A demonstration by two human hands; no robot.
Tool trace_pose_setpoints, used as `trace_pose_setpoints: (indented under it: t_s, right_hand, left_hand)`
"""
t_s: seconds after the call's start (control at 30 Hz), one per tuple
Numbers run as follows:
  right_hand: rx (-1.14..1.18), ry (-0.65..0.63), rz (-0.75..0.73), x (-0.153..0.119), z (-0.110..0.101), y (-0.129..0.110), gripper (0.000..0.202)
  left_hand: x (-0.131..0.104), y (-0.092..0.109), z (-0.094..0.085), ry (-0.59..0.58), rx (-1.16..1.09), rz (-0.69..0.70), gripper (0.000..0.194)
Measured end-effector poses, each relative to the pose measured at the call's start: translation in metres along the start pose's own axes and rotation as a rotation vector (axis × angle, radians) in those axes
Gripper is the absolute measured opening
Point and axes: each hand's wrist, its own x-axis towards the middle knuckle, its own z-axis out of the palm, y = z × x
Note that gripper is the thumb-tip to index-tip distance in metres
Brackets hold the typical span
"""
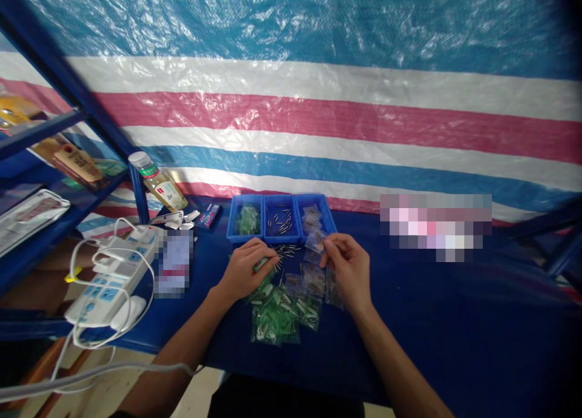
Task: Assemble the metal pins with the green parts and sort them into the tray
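Observation:
A blue three-compartment tray (264,219) stands at the back of the blue table. Its left compartment has green packets (248,219), its middle one loose metal pins (282,222), its right one clear bags. In front of the tray, more pins (287,251) lie loose. My left hand (249,266) is closed on a small green packet, just left of those pins. My right hand (349,266) pinches a small clear bag (314,241) by the tray's front right corner. Between my forearms lie clear bags (313,279) and a pile of filled green packets (275,321).
On the left are a white power strip (102,278) with cables, a bottle (159,181), a small blue-pink box (210,216) and a blue metal shelf frame (82,96). A striped sheet (318,114) hangs behind. A blurred item (436,224) lies at the back right.

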Motion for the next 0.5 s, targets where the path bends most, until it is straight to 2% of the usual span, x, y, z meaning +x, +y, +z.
trace_pose_setpoints:
  t_s: [0.13,0.2,0.33,0.43,0.5]
  right_hand:
    - [-0.011,0.037,-0.013,0.001,0.001,0.004,0.035]
    - [-0.017,-0.035,-0.010,0.000,0.003,0.006,0.039]
    - [-0.091,-0.197,0.016,0.000,0.001,0.008,0.030]
    - [-0.235,-0.283,-0.012,0.001,-0.007,0.006,0.028]
    - [-0.402,-0.401,-0.081,0.003,-0.014,0.003,0.026]
  left_hand:
    - [0.000,-0.001,0.000,-0.002,0.004,-0.010,0.008]
    - [0.000,-0.002,0.000,-0.013,0.009,-0.010,0.007]
    - [0.001,-0.002,-0.002,-0.011,0.020,-0.015,0.011]
    - [0.000,-0.002,-0.003,-0.007,0.016,-0.029,0.013]
    - [-0.001,-0.002,-0.003,-0.014,0.015,-0.041,0.013]
